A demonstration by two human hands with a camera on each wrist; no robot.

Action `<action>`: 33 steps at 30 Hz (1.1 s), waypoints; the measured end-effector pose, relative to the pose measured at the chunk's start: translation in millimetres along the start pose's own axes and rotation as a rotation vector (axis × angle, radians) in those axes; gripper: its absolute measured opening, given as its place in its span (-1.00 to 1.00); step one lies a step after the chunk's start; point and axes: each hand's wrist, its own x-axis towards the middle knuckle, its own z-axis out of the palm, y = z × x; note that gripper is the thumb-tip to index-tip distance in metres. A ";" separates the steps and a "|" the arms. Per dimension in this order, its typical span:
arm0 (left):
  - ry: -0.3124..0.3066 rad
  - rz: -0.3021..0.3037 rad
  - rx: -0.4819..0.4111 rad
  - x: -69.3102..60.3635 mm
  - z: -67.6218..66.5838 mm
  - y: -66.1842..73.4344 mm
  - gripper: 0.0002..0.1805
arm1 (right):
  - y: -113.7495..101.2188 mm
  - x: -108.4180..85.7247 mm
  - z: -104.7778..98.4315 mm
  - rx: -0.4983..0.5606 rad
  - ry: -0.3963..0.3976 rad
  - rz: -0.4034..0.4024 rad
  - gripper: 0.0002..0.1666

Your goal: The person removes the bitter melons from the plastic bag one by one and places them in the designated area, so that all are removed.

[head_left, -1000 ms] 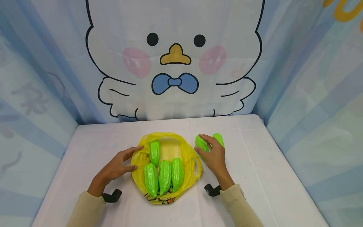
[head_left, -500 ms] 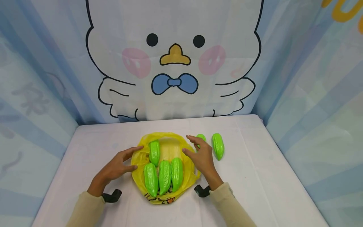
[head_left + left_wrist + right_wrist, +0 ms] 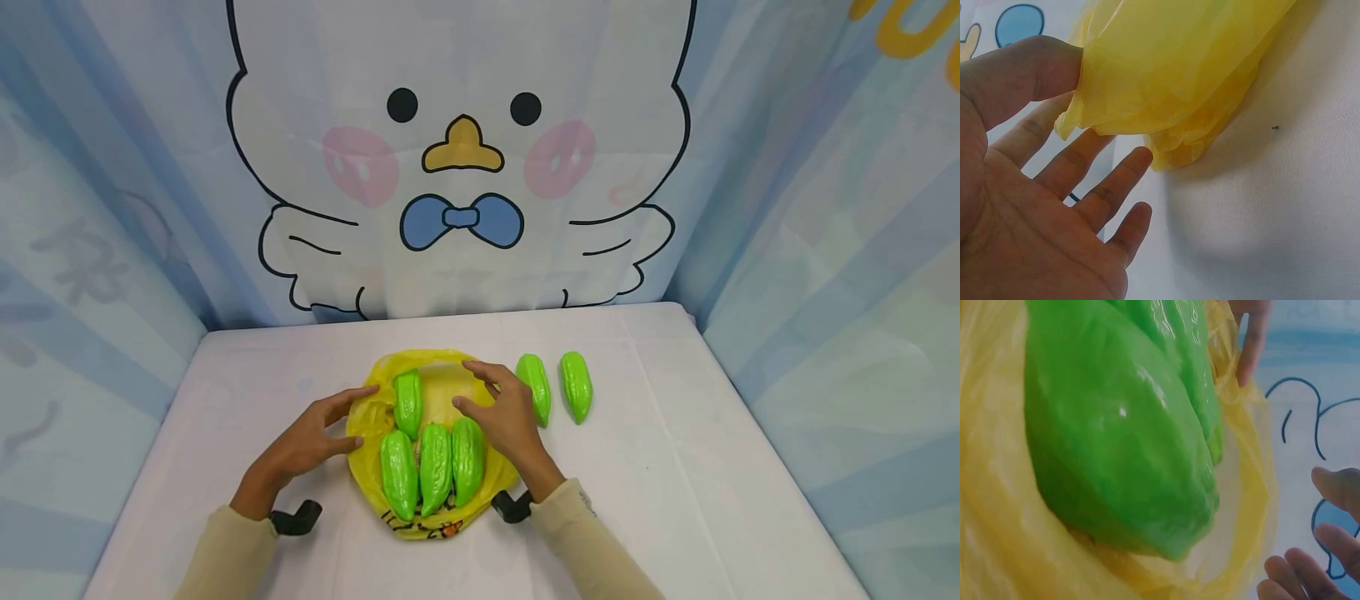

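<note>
A yellow plastic bag [image 3: 360,425] lies with its mouth spread around a pale yellow inside; several green bitter-gourd-like vegetables [image 3: 399,475] rest in it. At its left rim the left hand [image 3: 307,437] touches the plastic with spread fingers; in the left wrist view the bag [image 3: 1166,69] lies against the thumb and fingers of that hand [image 3: 1041,206]. Above the bag's right side hovers the right hand [image 3: 510,421], thumb and fingers apart, nothing between them. The right wrist view shows a green vegetable [image 3: 1116,437] inside the bag, with the fingers of the right hand [image 3: 1322,550] beside it.
Two more green vegetables, one [image 3: 534,387] partly behind the right hand and another [image 3: 577,387], lie to the bag's right on the white-covered table [image 3: 697,467]. Behind stands a curtain [image 3: 600,275] with a cartoon figure. A black device is strapped at each wrist.
The right hand has moved left from over the two loose vegetables to above the bag, uncovering more of them. The left hand and the vegetables in the bag look unmoved.
</note>
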 end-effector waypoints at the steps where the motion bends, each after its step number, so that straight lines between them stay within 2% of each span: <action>1: 0.000 -0.001 -0.001 0.1 0.1 -0.2 -0.18 | -0.4 0.2 2.0 -0.001 -0.006 0.002 -0.33; 8: 0.002 -0.008 0.005 0.7 1.0 -0.3 -0.18 | -4.2 -1.5 14.8 0.013 -0.053 -0.009 -0.32; 22: 0.003 -0.001 -0.014 1.3 0.9 -2.2 -0.17 | -3.3 -0.6 33.7 -0.047 -0.124 -0.008 -0.28; 33: 0.000 0.029 -0.010 1.5 0.8 -3.8 -0.18 | -10.7 4.5 49.0 -0.107 -0.182 0.021 -0.26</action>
